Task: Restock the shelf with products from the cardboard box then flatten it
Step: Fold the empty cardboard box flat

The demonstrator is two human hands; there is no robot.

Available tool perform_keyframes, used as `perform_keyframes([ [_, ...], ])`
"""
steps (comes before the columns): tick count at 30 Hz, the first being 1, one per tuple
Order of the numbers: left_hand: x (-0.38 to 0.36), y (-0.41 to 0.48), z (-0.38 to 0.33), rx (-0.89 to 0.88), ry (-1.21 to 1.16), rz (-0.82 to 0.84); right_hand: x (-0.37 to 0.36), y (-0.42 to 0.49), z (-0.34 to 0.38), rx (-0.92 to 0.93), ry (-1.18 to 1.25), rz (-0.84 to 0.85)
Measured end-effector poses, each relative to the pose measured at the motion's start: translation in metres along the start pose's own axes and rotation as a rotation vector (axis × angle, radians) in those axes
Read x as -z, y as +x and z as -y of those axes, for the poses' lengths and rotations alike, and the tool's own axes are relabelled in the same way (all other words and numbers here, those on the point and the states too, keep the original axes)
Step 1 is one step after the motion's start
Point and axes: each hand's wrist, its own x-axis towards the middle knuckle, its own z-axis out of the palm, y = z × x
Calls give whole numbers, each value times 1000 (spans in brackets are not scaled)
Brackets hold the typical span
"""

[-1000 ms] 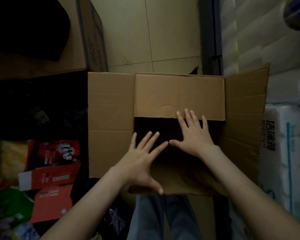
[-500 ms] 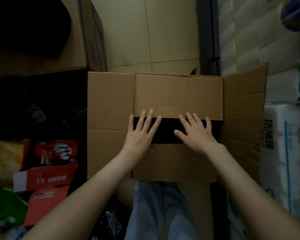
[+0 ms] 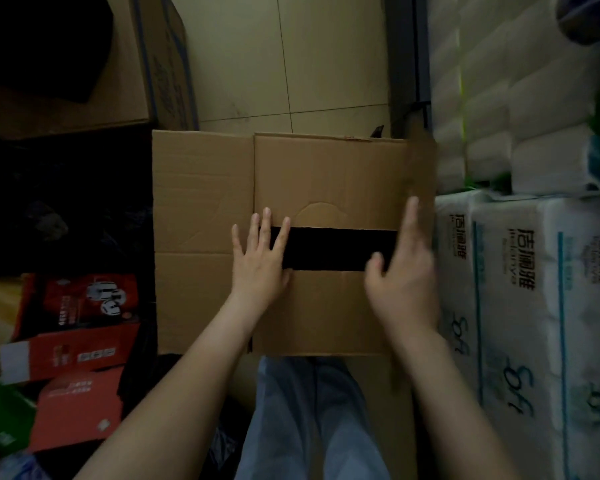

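The tiled floor (image 3: 326,64) is flanked by tissue packs (image 3: 534,289). The brown cardboard box (image 3: 326,174), nearly closed, is touched by the flat, straight-fingered left hand (image 3: 260,261) and right hand (image 3: 400,282).

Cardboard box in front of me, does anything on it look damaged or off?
Yes, lightly. The far flap has a curved crease dented in near its free edge, and the left flap shows diagonal wrinkles. Nothing looks spilled.
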Motion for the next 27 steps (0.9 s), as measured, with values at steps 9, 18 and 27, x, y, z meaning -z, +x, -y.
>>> perform_keyframes([
  [9,-12,-45,68,1027,-526,-184,-86,13,-19,34,-62,542],
  [18,35,-96,27,580,-637,-374,-83,23,-45,68,1,437],
  [27,-15,-43,-44,498,-750,92,-67,20,-96,-576,-18,318],
])
